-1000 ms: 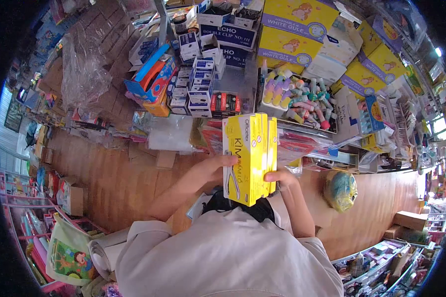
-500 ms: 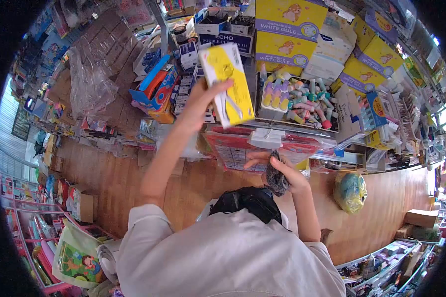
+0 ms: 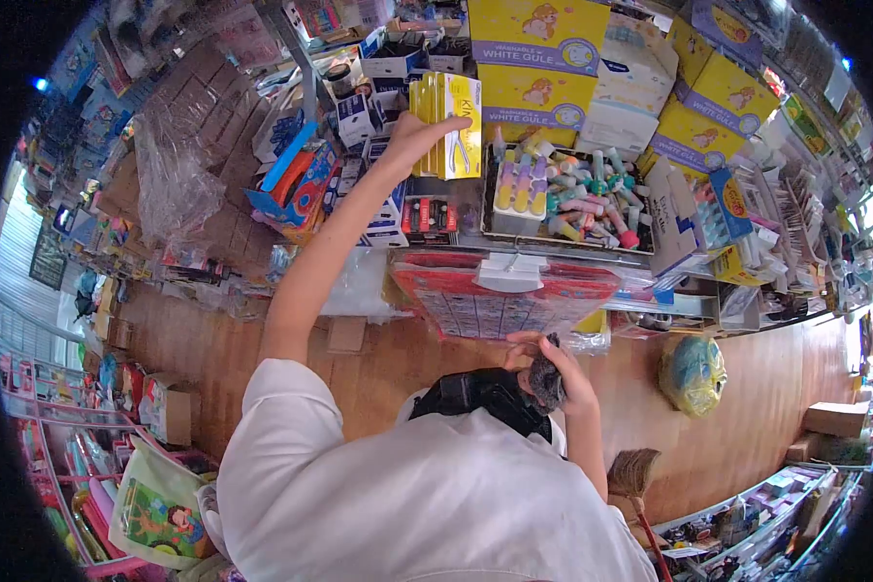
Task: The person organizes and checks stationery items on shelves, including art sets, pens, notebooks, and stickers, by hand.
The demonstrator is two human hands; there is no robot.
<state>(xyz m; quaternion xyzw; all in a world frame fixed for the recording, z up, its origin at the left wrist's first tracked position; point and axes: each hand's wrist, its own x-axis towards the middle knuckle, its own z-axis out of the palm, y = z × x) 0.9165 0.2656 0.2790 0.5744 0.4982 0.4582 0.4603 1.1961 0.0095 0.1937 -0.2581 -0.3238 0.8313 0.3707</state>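
Note:
My left hand (image 3: 412, 145) reaches forward to a row of thin yellow boxes standing upright on the shelf. Its fingers are closed around the white-edged yellow box (image 3: 467, 150) at the right end of the row. Low in front of my body, my right hand (image 3: 574, 380) is closed around a crumpled dark grey cloth (image 3: 548, 378). Just below the yellow boxes sits a red and black pack (image 3: 430, 215). To their right, a tray (image 3: 567, 240) is full of small glue bottles with coloured caps.
Yellow and purple glue cartons (image 3: 529, 92) are stacked behind the tray. A red plastic-wrapped pack (image 3: 504, 296) hangs from the shelf front. On the wooden floor are a yellow bag (image 3: 694, 376) and a broom (image 3: 634, 472). Brown cartons under clear plastic (image 3: 179, 165) stand left.
My left hand has carried the yellow box back and stood it upright beside the other yellow boxes. My right hand keeps the cloth, its fingers curled in more.

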